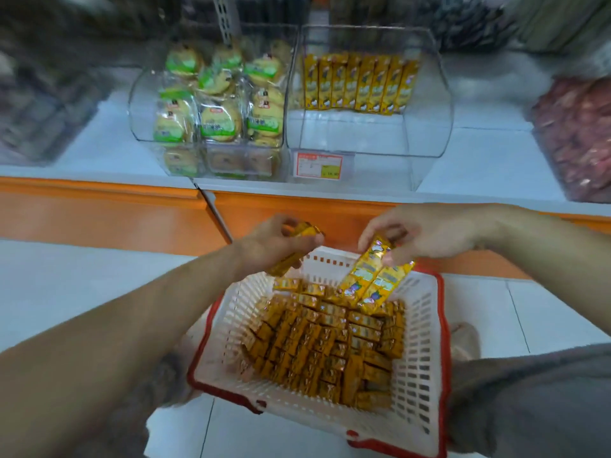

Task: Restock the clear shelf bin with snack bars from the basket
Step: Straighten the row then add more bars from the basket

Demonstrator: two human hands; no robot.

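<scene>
Mid-frame, the left hand (279,242) grips a yellow foil-wrapped snack bar (288,259). The right hand (429,233) pinches two matching bars (370,282) above the bar-filled white slatted plastic basket (420,342), lower centre. The clear plastic shelf bin (433,127), upper centre, holds one upright row of bars (360,82).

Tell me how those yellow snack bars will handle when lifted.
Probably light: the right hand holds snack bars by a pinch at their tops. Likely fairly stiff: they hang straight, unbent. The glossy wrappers may be slippery.

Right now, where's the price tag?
In the head view, the price tag is mid-picture, on the lower left front of the clear bin, below its bars and beside the cookies.
</scene>
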